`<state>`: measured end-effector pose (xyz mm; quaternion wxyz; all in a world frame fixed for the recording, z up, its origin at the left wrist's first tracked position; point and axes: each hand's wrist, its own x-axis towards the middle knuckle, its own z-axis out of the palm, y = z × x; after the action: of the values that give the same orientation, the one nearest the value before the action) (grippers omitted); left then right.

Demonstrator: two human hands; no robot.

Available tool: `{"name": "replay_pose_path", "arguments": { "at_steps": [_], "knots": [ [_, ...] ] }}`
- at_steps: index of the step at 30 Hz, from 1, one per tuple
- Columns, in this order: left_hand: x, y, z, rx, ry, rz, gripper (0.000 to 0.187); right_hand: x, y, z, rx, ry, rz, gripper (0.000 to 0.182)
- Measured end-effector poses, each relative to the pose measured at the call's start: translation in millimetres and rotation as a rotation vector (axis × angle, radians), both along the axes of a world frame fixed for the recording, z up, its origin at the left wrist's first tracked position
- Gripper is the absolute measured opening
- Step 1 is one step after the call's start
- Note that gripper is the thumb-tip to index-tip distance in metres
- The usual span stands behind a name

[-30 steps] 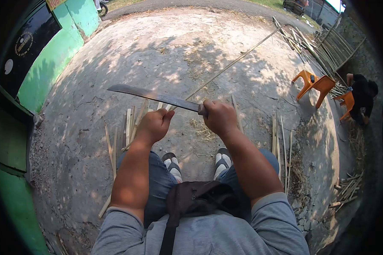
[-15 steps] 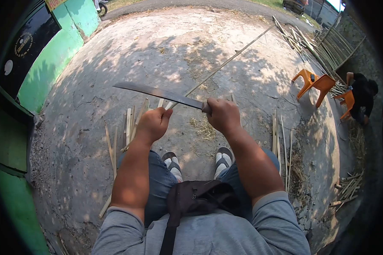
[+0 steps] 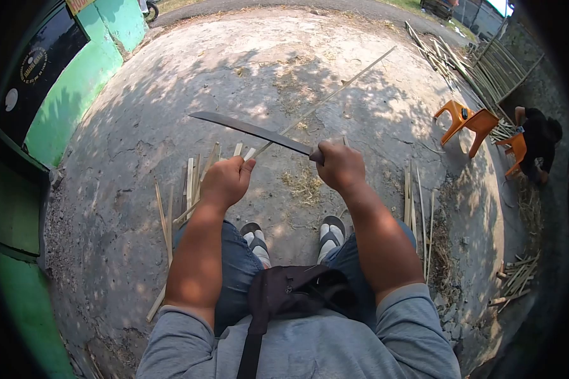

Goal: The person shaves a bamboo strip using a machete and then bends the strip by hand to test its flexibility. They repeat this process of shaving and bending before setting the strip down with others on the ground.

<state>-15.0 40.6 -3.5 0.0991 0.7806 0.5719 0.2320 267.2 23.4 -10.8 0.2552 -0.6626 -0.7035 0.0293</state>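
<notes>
Head camera shows the right hand (image 3: pixel 342 165), wrapped around a long, dark metal machete (image 3: pixel 253 129), its blade now crossing a thin, pale bamboo strip (image 3: pixel 325 98) farther from the clenched left hand (image 3: pixel 226 182) gripping it.

The knife (image 3: pixel 256 131) has shifted rightward, its tip now slightly higher in view, with the right hand (image 3: pixel 342 165). The strip's (image 3: pixel 325 99) far end has drawn nearer the person.
</notes>
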Motion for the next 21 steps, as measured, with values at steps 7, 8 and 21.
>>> {"name": "replay_pose_path", "arguments": {
  "at_steps": [7,8,21],
  "knots": [
    [-6,-2,-8,0.024,0.046,0.009,0.049,5,14,-5,-0.124,-0.017,-0.063,0.010],
    [-7,-2,-5,0.021,0.043,0.019,0.049,13,16,2,-0.143,0.039,-0.131,0.013],
    [1,-2,-1,0.105,-0.017,-0.039,0.048,-10,-1,1,0.019,0.050,0.039,0.020]
  ]
}}
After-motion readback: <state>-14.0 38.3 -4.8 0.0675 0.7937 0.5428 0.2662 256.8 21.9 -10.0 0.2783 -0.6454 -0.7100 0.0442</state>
